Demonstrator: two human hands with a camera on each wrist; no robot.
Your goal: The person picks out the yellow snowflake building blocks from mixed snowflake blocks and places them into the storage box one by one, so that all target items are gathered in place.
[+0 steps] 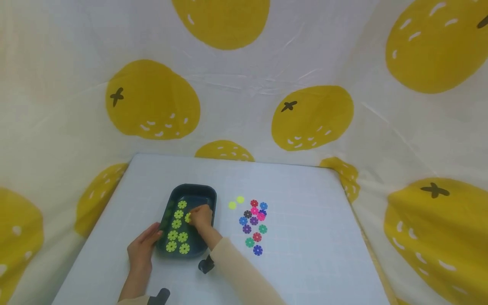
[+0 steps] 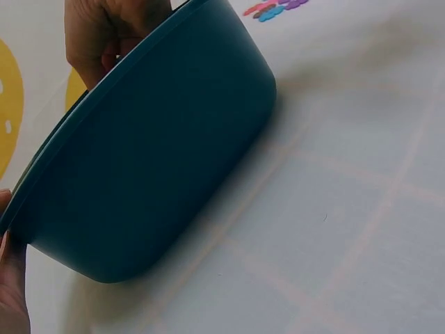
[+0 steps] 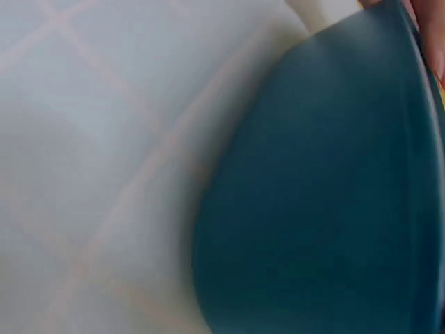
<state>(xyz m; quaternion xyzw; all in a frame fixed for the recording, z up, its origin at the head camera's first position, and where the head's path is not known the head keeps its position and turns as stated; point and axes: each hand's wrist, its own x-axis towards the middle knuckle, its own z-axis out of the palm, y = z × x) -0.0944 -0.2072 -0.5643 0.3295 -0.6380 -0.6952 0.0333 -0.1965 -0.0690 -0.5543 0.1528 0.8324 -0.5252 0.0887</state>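
Observation:
A dark teal tray [image 1: 201, 198] with a raised rim stands on the table, its outer wall [image 2: 160, 160] filling much of the left wrist view. My left hand [image 1: 140, 250] grips its rim on the left side, thumb and fingers on either side of the edge. Inside the tray, my right hand [image 1: 202, 217] pinches a yellow-green notched disc [image 1: 188, 217], partly covered by the fingers. Several more yellow-green discs [image 1: 176, 223] lie in two rough columns on the tray floor. In the right wrist view the tray wall [image 3: 320, 195] hides most of the hand.
Right of the tray, two yellow discs [image 1: 240, 199] lie on the white table [image 1: 312, 237]. Beside them is a loose cluster of red, pink, blue, purple, green and dark discs [image 1: 253, 221]. A fruit-patterned cloth [image 1: 236, 106] hangs around the table's back and sides.

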